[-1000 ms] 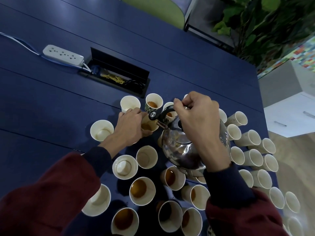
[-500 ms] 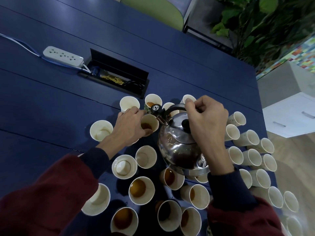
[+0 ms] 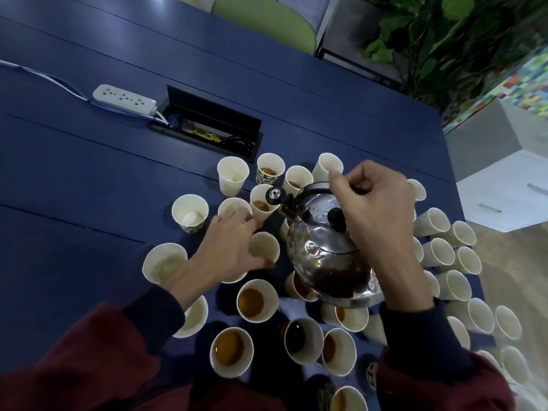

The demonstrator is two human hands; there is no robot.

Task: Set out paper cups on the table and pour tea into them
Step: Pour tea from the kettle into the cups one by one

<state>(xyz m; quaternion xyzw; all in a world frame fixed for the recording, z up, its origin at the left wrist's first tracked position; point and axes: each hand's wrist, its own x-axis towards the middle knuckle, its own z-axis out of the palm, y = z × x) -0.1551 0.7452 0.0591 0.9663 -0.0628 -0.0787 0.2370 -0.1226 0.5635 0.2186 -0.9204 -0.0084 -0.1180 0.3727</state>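
Note:
Many white paper cups stand on the dark blue table (image 3: 89,179). Some hold brown tea, like the cup (image 3: 250,301) near me. Others are empty, like the cups at the right (image 3: 439,250). My right hand (image 3: 373,212) grips the black handle of a steel kettle (image 3: 323,253). The kettle's spout (image 3: 274,195) hangs over a cup with tea (image 3: 261,203). My left hand (image 3: 231,250) lies among the cups, with its fingers and thumb around an empty cup (image 3: 265,249).
A white power strip (image 3: 124,97) and an open black cable box (image 3: 213,129) lie on the table behind the cups. Beyond the far edge are a green chair (image 3: 267,22) and plants (image 3: 444,40). A white cabinet (image 3: 504,191) stands off the right edge.
My left hand let go of the cup under the spout and drew back toward me onto a nearer empty cup. The kettle swung from a steep tilt to a flatter one.

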